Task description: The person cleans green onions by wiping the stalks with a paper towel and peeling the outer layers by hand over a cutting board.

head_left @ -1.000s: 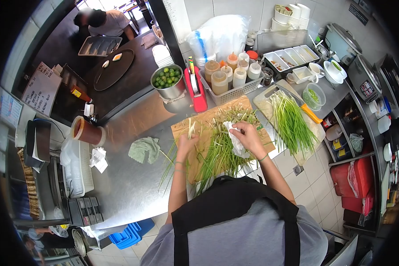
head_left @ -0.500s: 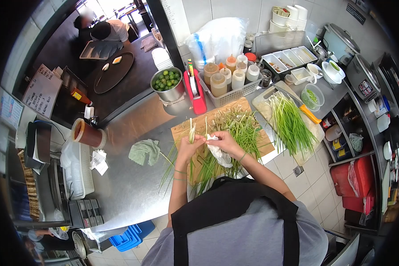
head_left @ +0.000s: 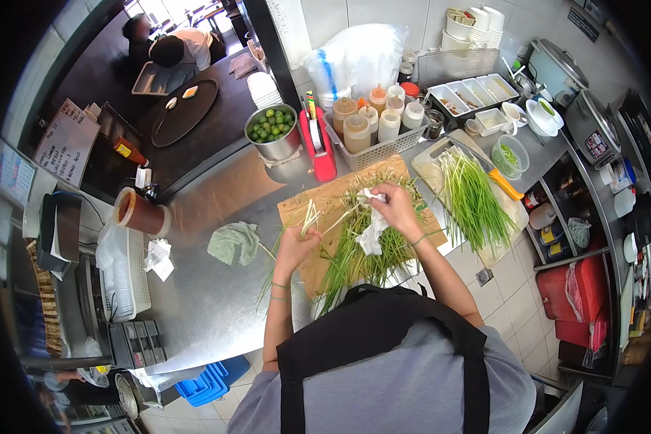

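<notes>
My left hand [head_left: 295,249] is closed round a small bunch of spring onions [head_left: 310,215], their white ends pointing up and away. To its right, my right hand [head_left: 399,211] pinches a crumpled white paper towel [head_left: 371,233] that hangs down over the pile. One pale stalk slants between the two hands; whether the towel touches it I cannot tell. Beneath both lies a loose heap of spring onions [head_left: 347,269] with roots, on a brown sheet [head_left: 295,210]. A neater bundle of spring onions [head_left: 474,199] rests on a pale cutting board [head_left: 500,253] at the right, near an orange-handled knife [head_left: 505,186].
A green cloth [head_left: 233,244] lies on the steel counter [head_left: 202,304] to the left. Behind the sheet stand a pot of green citrus [head_left: 271,130], a red dispenser [head_left: 318,148] and a basket of sauce bottles [head_left: 376,152]. Another person [head_left: 184,50] bends over a tray beyond the opening.
My right hand has moved right and away from my left hand, taking the paper towel along. My left hand has dropped slightly towards me, still holding spring onions.
</notes>
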The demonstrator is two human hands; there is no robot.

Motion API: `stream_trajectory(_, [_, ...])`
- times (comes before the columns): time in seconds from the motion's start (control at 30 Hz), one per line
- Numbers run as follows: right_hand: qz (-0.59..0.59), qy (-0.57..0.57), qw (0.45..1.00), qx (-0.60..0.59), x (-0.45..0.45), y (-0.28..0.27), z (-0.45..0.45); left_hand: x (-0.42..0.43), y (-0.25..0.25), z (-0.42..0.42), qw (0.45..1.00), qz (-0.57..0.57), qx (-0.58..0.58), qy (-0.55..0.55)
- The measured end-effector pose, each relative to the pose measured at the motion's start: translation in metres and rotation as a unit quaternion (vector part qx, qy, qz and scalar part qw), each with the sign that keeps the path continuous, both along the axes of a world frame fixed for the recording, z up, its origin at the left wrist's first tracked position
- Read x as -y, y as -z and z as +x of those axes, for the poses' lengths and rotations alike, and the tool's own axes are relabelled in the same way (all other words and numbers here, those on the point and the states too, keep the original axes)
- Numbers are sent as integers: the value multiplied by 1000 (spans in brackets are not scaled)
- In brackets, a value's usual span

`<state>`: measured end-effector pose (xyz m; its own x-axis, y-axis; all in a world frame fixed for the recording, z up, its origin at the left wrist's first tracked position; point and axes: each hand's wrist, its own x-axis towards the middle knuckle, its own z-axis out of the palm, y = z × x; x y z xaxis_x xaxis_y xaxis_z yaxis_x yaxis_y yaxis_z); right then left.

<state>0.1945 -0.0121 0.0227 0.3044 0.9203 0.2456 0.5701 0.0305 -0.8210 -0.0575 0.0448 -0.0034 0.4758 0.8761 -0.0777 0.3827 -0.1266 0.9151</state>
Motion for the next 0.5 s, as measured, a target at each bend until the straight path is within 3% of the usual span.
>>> stream_trajectory(0.13, [11,39,999,28,3,-8,14,-2,-4,-14,997,48,-59,-24])
stream_trajectory(0.27, [57,59,995,64,7,-5,38,-6,10,-32,999,-18,35,-23])
stream_trajectory(0.4, [-117,-63,979,154,16,-20,43,1,-26,-27,986,-117,111,-40])
stream_trajectory(0.43, [-53,-53,990,123,16,-8,39,0,-31,-24,983,-136,114,-42])
stream_trajectory(0.5, [-37,-24,990,133,18,-7,32,-3,-27,-13,979,-132,139,-67])
